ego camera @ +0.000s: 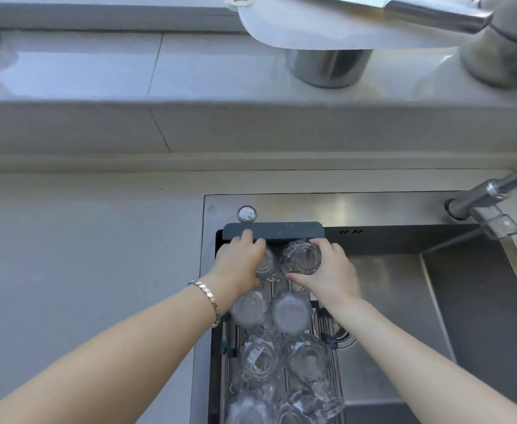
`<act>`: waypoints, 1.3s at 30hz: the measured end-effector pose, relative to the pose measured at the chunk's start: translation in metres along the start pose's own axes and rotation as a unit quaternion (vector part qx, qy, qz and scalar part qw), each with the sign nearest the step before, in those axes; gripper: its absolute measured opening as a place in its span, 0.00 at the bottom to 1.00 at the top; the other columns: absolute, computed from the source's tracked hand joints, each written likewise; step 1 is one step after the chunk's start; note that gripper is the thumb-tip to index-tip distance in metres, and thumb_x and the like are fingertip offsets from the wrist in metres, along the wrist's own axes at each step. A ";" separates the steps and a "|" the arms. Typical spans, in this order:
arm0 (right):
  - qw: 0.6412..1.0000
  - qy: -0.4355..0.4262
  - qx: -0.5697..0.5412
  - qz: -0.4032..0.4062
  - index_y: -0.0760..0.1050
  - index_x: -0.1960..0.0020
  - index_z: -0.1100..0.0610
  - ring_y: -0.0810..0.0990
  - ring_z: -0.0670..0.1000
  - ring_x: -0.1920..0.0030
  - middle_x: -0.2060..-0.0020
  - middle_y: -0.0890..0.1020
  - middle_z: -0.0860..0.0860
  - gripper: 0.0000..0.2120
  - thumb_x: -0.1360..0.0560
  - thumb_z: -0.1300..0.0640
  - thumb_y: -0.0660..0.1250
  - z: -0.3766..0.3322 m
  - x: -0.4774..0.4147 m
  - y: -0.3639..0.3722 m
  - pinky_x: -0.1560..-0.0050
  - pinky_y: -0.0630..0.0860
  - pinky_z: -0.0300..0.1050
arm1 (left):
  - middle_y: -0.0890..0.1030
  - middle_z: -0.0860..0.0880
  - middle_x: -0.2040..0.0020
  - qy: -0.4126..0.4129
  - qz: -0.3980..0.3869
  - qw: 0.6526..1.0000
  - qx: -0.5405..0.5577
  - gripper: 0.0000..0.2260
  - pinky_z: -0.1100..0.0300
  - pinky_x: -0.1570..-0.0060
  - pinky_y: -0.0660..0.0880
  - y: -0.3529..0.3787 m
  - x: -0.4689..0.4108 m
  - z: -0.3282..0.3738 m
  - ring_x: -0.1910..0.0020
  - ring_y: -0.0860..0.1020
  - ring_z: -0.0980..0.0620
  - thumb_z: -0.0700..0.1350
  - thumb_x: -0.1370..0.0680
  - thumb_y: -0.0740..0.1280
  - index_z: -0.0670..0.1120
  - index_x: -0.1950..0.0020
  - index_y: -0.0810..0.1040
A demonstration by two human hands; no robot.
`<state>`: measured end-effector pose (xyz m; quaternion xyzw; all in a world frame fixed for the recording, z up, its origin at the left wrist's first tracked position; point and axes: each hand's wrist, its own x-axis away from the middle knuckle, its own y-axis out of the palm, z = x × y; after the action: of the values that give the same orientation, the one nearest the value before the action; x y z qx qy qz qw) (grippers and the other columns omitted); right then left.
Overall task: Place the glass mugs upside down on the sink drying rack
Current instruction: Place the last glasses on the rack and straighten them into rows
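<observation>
In the middle of the frame, the left hand (pixel 241 262) lies over one glass mug (pixel 265 264) and its fingers are closed on it. The right hand (pixel 327 274) holds a second mug (pixel 301 256) from the side. Both mugs are at the far end of the drying rack (pixel 274 230), side by side. More mugs (pixel 291 313) stand on the rack in two rows toward the lower edge. The rack lies across the left part of the sink (pixel 404 301). A bracelet (pixel 208 296) is on the left wrist.

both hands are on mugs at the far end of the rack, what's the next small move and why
Probably let go and draw both hands back. The left hand and right hand each rest on a mug at the far end of the rack, seemingly already set in line with the other mugs.
</observation>
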<state>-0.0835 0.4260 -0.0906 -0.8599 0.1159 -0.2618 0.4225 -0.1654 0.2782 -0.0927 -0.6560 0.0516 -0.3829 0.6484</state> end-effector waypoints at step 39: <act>0.997 -0.001 -0.051 -0.062 0.56 0.28 0.55 0.68 0.57 0.33 0.32 0.64 0.57 0.39 0.32 0.48 0.72 -0.005 0.005 0.026 0.36 0.68 0.49 | 0.67 0.44 0.33 -0.136 0.018 0.977 0.160 0.32 0.50 0.49 0.77 0.020 0.017 -0.002 0.40 0.73 0.43 0.49 0.27 0.70 0.48 0.28 0.60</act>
<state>-0.0818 0.4046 -0.1071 -0.8860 0.0747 -0.2805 0.3615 -0.1464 0.2637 -0.1036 -0.5884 -0.0873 -0.2817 0.7529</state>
